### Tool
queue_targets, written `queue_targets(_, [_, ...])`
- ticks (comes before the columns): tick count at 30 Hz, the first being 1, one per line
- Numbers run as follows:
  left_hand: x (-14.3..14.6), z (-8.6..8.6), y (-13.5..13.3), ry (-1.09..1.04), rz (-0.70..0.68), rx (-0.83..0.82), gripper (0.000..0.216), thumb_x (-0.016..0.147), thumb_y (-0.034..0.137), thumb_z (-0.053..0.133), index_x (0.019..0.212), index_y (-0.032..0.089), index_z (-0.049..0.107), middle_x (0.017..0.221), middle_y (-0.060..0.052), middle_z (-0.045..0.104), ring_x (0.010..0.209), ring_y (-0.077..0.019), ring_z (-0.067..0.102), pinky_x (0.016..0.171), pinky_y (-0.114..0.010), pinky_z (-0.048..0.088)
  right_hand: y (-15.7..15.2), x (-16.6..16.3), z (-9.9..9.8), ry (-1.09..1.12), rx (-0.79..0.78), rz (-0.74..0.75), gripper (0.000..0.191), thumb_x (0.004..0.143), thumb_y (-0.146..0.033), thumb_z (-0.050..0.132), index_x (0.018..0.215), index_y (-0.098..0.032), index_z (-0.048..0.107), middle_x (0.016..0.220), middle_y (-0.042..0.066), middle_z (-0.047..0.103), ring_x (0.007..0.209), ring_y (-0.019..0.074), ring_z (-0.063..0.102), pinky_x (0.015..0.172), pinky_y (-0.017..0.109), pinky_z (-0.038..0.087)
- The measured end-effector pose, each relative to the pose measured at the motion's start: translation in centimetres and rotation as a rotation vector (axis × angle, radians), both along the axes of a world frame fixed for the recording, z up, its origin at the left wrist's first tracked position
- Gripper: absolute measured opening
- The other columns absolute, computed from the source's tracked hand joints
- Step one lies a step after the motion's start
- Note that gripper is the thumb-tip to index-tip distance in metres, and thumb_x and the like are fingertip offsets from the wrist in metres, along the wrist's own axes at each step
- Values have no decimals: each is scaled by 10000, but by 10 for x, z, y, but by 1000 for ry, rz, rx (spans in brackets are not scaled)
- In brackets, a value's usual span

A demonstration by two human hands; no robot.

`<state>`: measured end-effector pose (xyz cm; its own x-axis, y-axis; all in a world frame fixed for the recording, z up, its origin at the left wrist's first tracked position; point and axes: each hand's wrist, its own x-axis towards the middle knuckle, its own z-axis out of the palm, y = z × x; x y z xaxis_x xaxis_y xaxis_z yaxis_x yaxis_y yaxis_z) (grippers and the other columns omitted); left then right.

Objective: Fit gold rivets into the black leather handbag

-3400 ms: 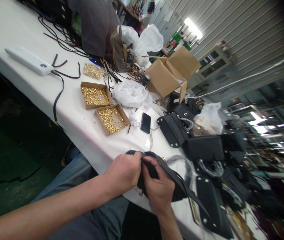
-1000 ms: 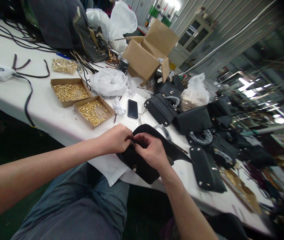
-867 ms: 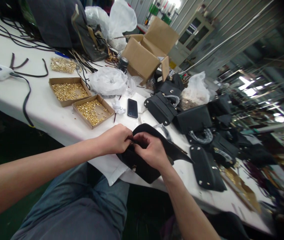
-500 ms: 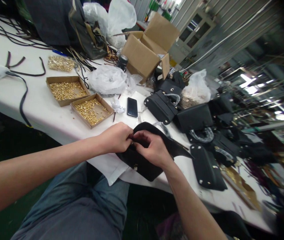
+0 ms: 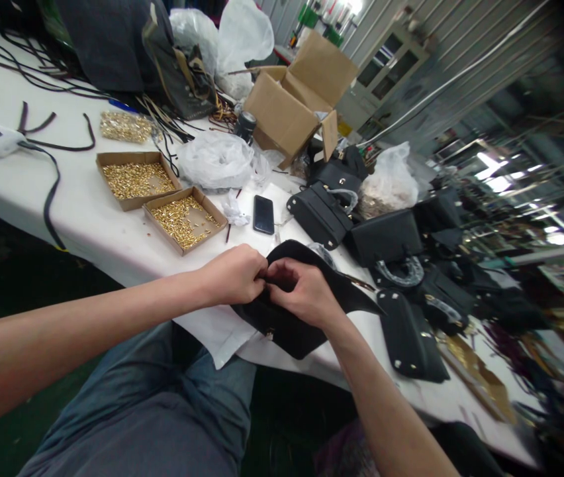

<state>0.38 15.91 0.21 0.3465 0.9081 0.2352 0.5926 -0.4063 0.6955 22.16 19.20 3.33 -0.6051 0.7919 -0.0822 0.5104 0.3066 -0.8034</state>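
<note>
Because the black, leather-like bag (image 5: 292, 331) sat at the near edge of the smooth white table (image 5: 126, 245), just above the denim-clad legs (image 5: 123, 397), its mouth was probably in easy reach. From my remote post I saw the left hand (image 5: 242, 273) balled, thumb and fingertips pinching the bag's rim; the right hand (image 5: 306, 295) arched over the mouth, thumb and fingertips pinching the same rim, apparently to steady it. Whether anything small lay between them, I couldn't tell. Farther in, two shallow brown cardboard trays (image 5: 195, 213) held loose, shiny gold-coloured metal pieces (image 5: 136, 180), their low walls presumably stopping spills. Beyond a flat black phone (image 5: 263, 214) clustered stiffer black bags (image 5: 319, 215), one curved handle (image 5: 404, 275) sleeved in clear plastic, likely against scratches. Behind gaped an open brown carton (image 5: 279, 109).
</note>
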Motion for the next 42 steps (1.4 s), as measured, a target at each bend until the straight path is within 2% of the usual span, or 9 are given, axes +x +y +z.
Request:
queue_targets(6, [-2, 4, 2, -101, -26, -68, 98, 751, 128, 689, 673, 143, 745, 551, 13, 570, 544, -114, 456, 547, -295, 289, 4, 2, -3, 26, -32, -10, 186, 871, -259, 793, 1047, -218, 750, 995, 29, 803, 892, 221, 759, 808, 327, 609])
queue_targets(11, [-5, 11, 6, -133, -24, -237, 135, 743, 130, 686, 617, 120, 735, 496, 53, 383, 541, -104, 370, 518, -301, 224, 10, 3, -6, 63, -124, -19, 208, 846, -248, 818, 1039, -206, 751, 979, 29, 792, 886, 209, 755, 798, 311, 606])
queue_targets(15, [-7, 13, 7, -139, -29, -365, 185, 770, 197, 719, 609, 107, 733, 515, 57, 325, 549, -101, 348, 525, -315, 213, 14, 3, -7, 75, -168, -27, 207, 823, -230, 836, 1010, -201, 750, 956, 32, 786, 863, 200, 746, 768, 298, 589])
queue_targets(19, [-5, 16, 8, -121, -14, -369, 209, 771, 193, 722, 581, 105, 727, 502, 60, 277, 535, -99, 316, 519, -327, 187, 17, 4, -7, 74, -166, -9, 198, 825, -207, 831, 1009, -201, 757, 964, 30, 782, 867, 195, 734, 776, 300, 575])
queue_targets(24, [-5, 18, 5, -128, -39, -337, 174, 781, 142, 692, 649, 105, 800, 476, 52, 358, 529, -100, 368, 519, -300, 234, 17, 2, -3, 77, -182, -2, 188, 828, -197, 816, 1007, -199, 757, 960, 24, 775, 866, 191, 735, 779, 299, 579])
queue_targets(32, [-1, 6, 4, -108, -25, -183, 159, 759, 125, 691, 669, 125, 823, 492, 2, 563, 512, -110, 438, 538, -303, 273, 13, 1, 2, 18, -124, 50, 195, 840, -171, 779, 1029, -207, 752, 970, 20, 783, 880, 196, 738, 800, 306, 579])
queue_targets(37, [2, 2, 3, -62, 14, -113, 146, 742, 158, 696, 641, 147, 801, 512, -28, 610, 498, -126, 443, 532, -310, 279, 12, 1, 2, -9, -90, 74, 196, 850, -179, 765, 1042, -214, 743, 999, 31, 786, 907, 216, 745, 825, 331, 588])
queue_targets(42, [5, -2, 3, -28, 59, -58, 141, 766, 224, 710, 715, 162, 827, 600, -60, 688, 550, -157, 544, 578, -312, 340, 13, -1, -2, 20, -81, 26, 189, 837, -185, 783, 1012, -217, 721, 953, 18, 759, 854, 200, 718, 772, 315, 565])
